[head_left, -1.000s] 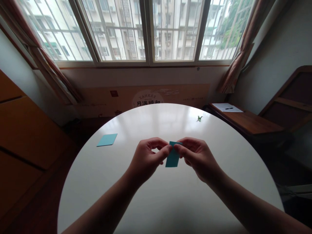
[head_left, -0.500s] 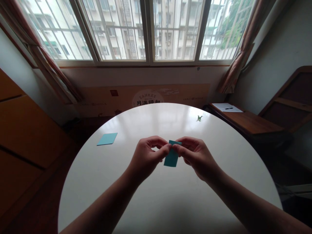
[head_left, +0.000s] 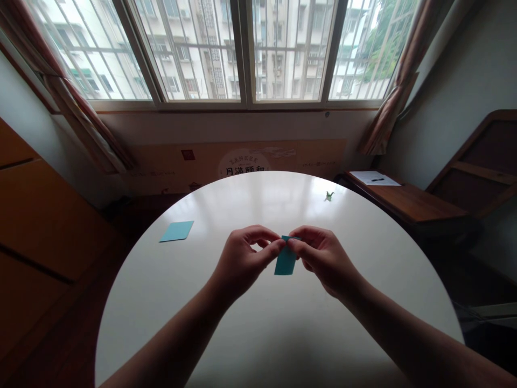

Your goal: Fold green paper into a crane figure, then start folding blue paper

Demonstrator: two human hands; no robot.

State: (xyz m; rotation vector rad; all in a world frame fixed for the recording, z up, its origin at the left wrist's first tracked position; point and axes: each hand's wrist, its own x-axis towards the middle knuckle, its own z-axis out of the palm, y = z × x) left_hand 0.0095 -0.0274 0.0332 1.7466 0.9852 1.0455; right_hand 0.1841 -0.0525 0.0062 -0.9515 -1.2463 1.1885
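Note:
A small teal piece of paper (head_left: 285,262), apparently folded to a narrow rectangle, is held up between my two hands over the white round table (head_left: 258,334). My left hand (head_left: 251,254) pinches its upper left edge between thumb and forefinger. From the other side, my right hand (head_left: 319,252) pinches the upper right edge, its thumb close to the left thumb. The paper's lower part hangs free beneath the thumbs. My fingertips hide part of its top. A flat light-blue stack of square paper (head_left: 176,231) lies on the table to the left.
A small green folded-paper figure (head_left: 329,196) stands near the table's far right edge. Beyond it, a wooden chair or bench (head_left: 424,202) carries a white sheet (head_left: 369,178) with a pen. A barred window (head_left: 242,54) and curtains are behind the table.
The teal paper looks slightly narrower, its lower left corner having shifted right. Both hands keep their pinch almost in place. The view has shifted very slightly.

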